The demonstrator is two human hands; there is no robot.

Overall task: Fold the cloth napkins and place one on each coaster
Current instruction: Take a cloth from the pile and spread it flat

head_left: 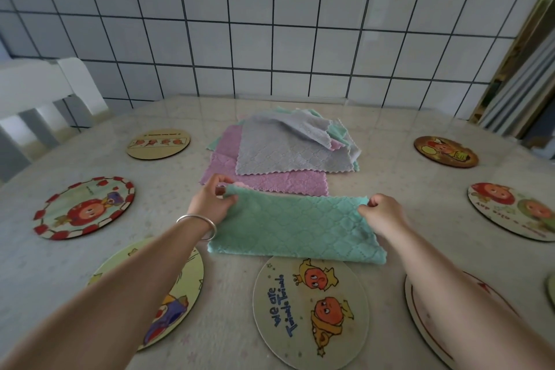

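Soft, dim, even daylight with a cool cast; shadows on the table (390,165) are faint and diffuse. Wide-angle distortion bows the tiled wall (270,24) grid lines toward the edges. The near forearms and the frame corners appear soft and blurred, the centre sharper.

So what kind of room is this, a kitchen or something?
Probably a home kitchen or dining corner. A white tiled wall rises behind a table with a glossy cover, a white chair stands beside it, and cartoon coasters are set around like place settings.
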